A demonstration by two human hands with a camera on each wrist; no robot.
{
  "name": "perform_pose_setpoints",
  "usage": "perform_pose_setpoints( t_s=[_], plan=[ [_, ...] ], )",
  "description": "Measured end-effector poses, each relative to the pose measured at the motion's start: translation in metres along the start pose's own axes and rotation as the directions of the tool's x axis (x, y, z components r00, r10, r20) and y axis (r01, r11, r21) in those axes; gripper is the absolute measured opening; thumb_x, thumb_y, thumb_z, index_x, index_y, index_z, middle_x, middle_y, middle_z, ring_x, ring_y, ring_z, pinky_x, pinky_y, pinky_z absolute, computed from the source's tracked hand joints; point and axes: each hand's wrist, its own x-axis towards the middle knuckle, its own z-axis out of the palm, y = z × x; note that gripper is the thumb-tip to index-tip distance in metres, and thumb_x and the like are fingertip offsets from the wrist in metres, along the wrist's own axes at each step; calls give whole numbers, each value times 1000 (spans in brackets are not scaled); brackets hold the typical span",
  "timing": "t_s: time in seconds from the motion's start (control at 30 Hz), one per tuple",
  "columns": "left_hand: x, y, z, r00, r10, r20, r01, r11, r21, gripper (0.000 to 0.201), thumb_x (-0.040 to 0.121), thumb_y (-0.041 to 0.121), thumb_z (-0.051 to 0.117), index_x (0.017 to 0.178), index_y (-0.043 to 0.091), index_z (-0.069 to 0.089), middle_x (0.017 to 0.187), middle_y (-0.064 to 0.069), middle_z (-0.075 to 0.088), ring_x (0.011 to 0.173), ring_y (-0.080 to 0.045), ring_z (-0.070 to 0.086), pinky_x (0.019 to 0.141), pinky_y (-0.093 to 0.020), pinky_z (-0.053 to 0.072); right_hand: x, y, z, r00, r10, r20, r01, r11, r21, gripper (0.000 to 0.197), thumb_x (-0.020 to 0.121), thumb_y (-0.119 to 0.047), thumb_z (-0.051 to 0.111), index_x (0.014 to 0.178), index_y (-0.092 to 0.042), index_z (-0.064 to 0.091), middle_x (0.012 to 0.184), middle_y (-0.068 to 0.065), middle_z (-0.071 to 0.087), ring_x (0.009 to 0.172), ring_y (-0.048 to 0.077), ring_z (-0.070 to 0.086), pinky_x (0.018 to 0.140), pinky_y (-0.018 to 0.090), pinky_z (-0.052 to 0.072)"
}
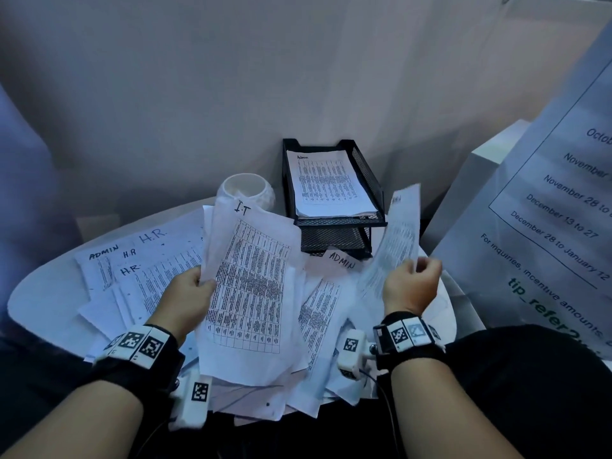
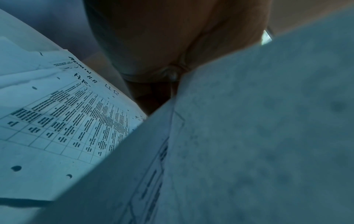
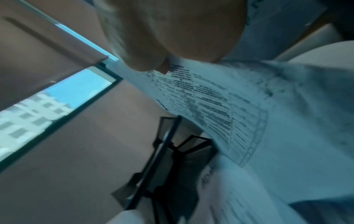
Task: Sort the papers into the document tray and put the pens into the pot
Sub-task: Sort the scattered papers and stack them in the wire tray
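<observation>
A black mesh document tray (image 1: 371,180) stands at the back of the table, with printed sheets (image 1: 326,183) in its top tier. A white pot (image 1: 246,192) sits left of it. My left hand (image 1: 188,294) grips a stack of printed papers (image 1: 251,293) headed "I.T", lifted over the heap. My right hand (image 1: 412,286) pinches a single printed sheet (image 1: 397,233) that curls upward just right of the tray. In the right wrist view this sheet (image 3: 220,106) hangs above the tray (image 3: 168,159). No pens show.
Loose sheets marked "ADMIN" and "H.R" (image 1: 139,260) cover the round white table (image 1: 36,293). Another "ADMIN" sheet (image 1: 341,261) lies before the tray. A large printed poster (image 1: 546,210) leans at the right, in front of a white box (image 1: 480,180).
</observation>
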Motion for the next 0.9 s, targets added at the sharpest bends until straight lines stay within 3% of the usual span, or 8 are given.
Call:
perform_pose_setpoints(
  t_s=[0.17, 0.3, 0.4, 0.53, 0.67, 0.77, 0.83, 0.9],
  plan=[
    [-1, 3, 2, 1000, 2, -1, -2, 1000, 26, 18, 103, 16, 51, 100, 9, 67, 80, -15, 60, 69, -24, 50, 63, -33, 38, -13, -44, 3, 968, -240, 68, 216, 943, 255, 10, 95, -7, 58, 92, -13, 51, 74, -8, 53, 62, 1, 51, 66, 20, 43],
    [-1, 2, 2, 1000, 5, 11, -5, 1000, 16, 18, 104, 17, 51, 99, 8, 66, 82, -16, 60, 70, -23, 49, 64, -33, 39, -18, -54, 15, 960, -90, 264, -55, 866, 496, 24, 97, -3, 62, 84, -20, 50, 59, -11, 46, 47, 1, 37, 49, 18, 35],
    [-2, 4, 1, 999, 36, 13, -35, 998, -45, 16, 103, 18, 53, 104, 12, 68, 99, -20, 71, 81, -27, 61, 73, -36, 48, -22, -37, 26, 923, 73, 378, -247, 866, 435, 27, 96, -6, 66, 82, -23, 51, 70, -2, 46, 58, 8, 40, 57, 24, 38],
    [-3, 8, -2, 997, 53, 53, -45, 989, -143, 14, 102, 17, 58, 105, 18, 71, 106, -12, 76, 105, -42, 69, 95, -56, 54, -35, -6, 30, 802, 222, 555, -388, 900, 201, 14, 94, -4, 64, 89, -16, 58, 90, 6, 59, 78, 18, 56, 74, 31, 49],
    [-6, 12, 2, 991, 48, 122, -17, 970, -242, 19, 105, 14, 53, 108, 17, 72, 107, -4, 78, 110, -30, 70, 95, -41, 54, -54, 18, 31, 634, 363, 683, -441, 895, -66, 5, 91, -5, 58, 92, -10, 57, 88, 12, 58, 77, 24, 55, 71, 36, 49],
    [-13, 17, 7, 989, 34, 145, 7, 962, -274, 22, 108, 22, 50, 106, 23, 71, 104, 12, 77, 113, -21, 68, 95, -34, 50, -67, 27, 34, 477, 451, 754, -520, 837, -171, 13, 89, -9, 61, 101, -6, 59, 108, 25, 67, 97, 39, 66, 93, 62, 55],
    [-16, 18, 10, 992, 12, 129, 21, 968, -251, 25, 106, 40, 51, 121, 26, 65, 118, 22, 64, 122, -13, 55, 106, -35, 40, -73, 29, 35, 445, 465, 765, -558, 812, -169, 13, 94, -8, 60, 107, -5, 61, 114, 26, 69, 105, 42, 67, 97, 66, 52],
    [-14, 13, 14, 987, 41, 156, -7, 976, -218, 52, 95, 57, 55, 134, 22, 61, 131, 15, 62, 128, -14, 54, 113, -40, 37, -78, 32, 36, 445, 467, 764, -579, 801, -152, 12, 96, -6, 60, 107, -5, 61, 113, 24, 70, 103, 41, 68, 99, 64, 52]
  ],
)
